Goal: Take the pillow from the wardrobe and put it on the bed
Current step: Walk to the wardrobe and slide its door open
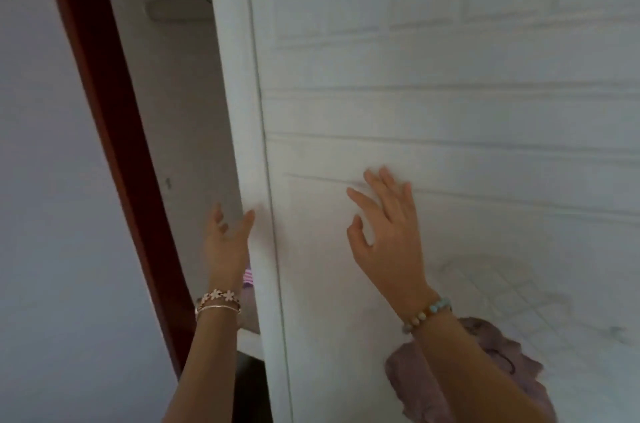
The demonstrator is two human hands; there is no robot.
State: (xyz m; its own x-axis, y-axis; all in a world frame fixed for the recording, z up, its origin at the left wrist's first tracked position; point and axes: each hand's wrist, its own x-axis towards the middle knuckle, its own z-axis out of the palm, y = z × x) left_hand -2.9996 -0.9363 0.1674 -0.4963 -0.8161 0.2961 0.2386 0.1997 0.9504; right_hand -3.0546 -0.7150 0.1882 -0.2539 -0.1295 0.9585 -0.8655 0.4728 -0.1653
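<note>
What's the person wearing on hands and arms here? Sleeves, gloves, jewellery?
No gloves. Left wrist: gold-toned bracelets, one with pale flower shapes. Right wrist: a bead bracelet in pale blue and tan. Forearms bare; a ruffled mauve sleeve shows by the right arm.

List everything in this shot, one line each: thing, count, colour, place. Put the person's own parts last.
Wardrobe door: one, white, panelled, fills the centre and right, its edge standing open.
Wardrobe interior: one, pale grey, seen through the gap left of the door, with a shelf high up.
Door frame: one, dark red-brown, slanting down the left.
Wall: one, pale grey, far left.
Striped cloth: one, pink and white, low in the gap; too hidden to identify.
Flower bracelet: one, gold and white, left wrist.
Bead bracelet: one, blue and tan, right wrist.
Ruffled sleeve: one, mauve, bottom right.
Left hand: one, fingers straight, at the door's edge.
Right hand: one, spread flat on the door's face.
</note>
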